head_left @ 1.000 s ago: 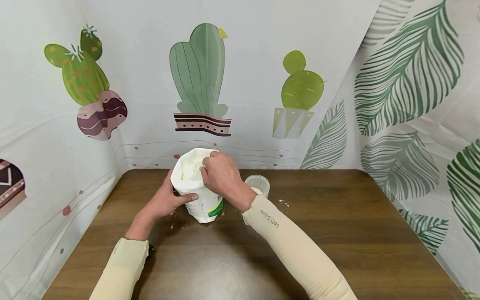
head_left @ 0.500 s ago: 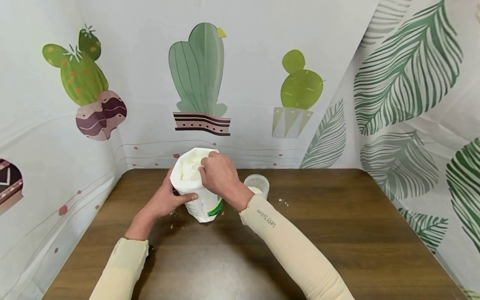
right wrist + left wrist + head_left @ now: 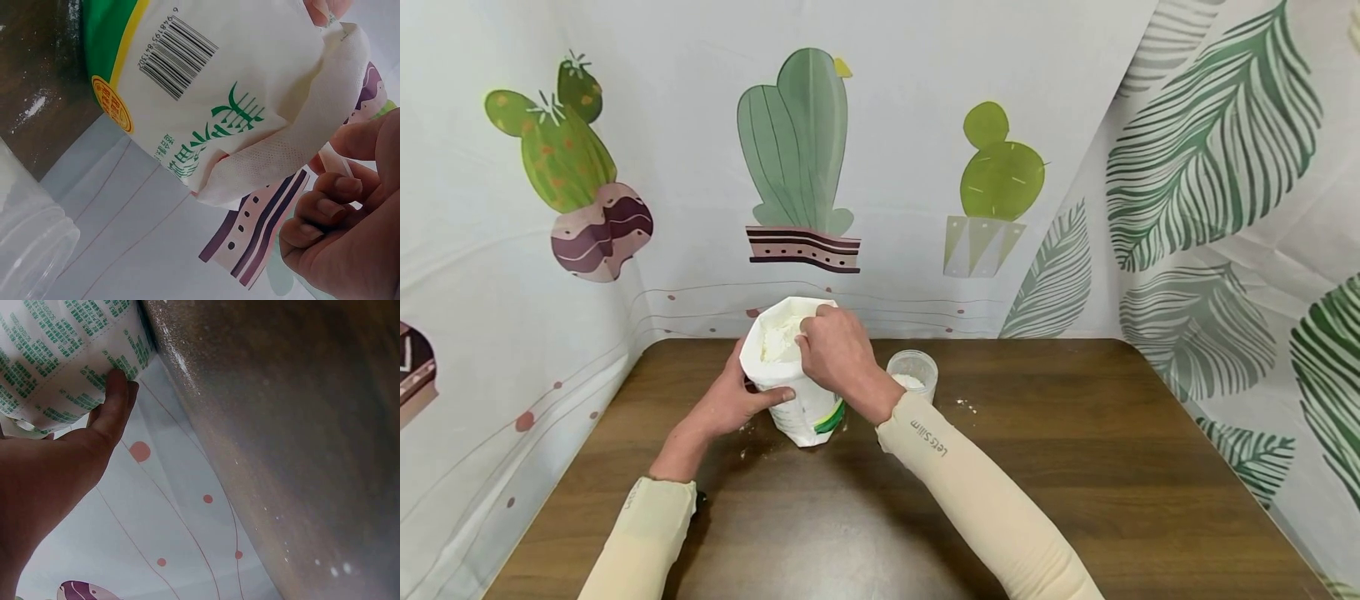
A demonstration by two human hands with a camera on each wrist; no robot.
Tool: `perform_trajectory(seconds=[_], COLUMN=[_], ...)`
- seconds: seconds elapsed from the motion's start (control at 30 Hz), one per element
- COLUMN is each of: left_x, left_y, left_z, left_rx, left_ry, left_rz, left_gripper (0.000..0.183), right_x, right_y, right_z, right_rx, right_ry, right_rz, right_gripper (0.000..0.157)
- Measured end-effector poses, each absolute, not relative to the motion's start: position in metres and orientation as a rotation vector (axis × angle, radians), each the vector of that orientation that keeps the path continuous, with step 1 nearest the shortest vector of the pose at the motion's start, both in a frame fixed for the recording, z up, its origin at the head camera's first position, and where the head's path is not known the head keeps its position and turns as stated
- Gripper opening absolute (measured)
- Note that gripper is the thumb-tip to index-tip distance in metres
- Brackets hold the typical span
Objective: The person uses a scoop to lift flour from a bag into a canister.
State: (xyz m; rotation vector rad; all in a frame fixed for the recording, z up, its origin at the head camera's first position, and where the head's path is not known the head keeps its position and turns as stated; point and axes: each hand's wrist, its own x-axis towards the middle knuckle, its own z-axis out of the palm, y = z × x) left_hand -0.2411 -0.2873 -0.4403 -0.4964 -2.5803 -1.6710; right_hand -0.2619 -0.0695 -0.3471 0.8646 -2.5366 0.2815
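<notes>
Head view: our left hand [image 3: 733,396] and right hand [image 3: 842,354] meet at an open white bag [image 3: 801,408] on the bench [image 3: 850,525].
We grip the bag's side with the left, thumb across its front; the right is at its mouth, above white powder [image 3: 781,342]. Right of the bag stands a clear tub [image 3: 917,363] holding powder, with scattered specks [image 3: 967,406] farther right. Left wrist view: our left hand presses the bag's green-lettered side. Right wrist view: our curled right fingers pinch a slim white piece [image 3: 337,162] beside the bag's rim; we cannot tell what it is.
</notes>
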Motion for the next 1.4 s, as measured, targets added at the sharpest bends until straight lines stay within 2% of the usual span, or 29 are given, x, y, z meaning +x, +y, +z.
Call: perform_trajectory(seconds=[0.93, 1.4], left_x=[-0.240, -0.240], left_y=[-0.287, -0.287], left_z=[-0.442, -0.441], left_rx=[-0.472, -0.469], left_ry=[-2.563, -2.616], left_rz=[-1.661, -1.605], left_gripper=[0.110, 0.109], right_x=[-0.264, -0.267], right_y=[-0.062, -0.049], right_z=[-0.363, -0.367], right_rx=[0.823, 0.756], right_ry=[-2.499, -2.419], right_rz=[0.508, 0.776], right_gripper=[0.017, 0.014])
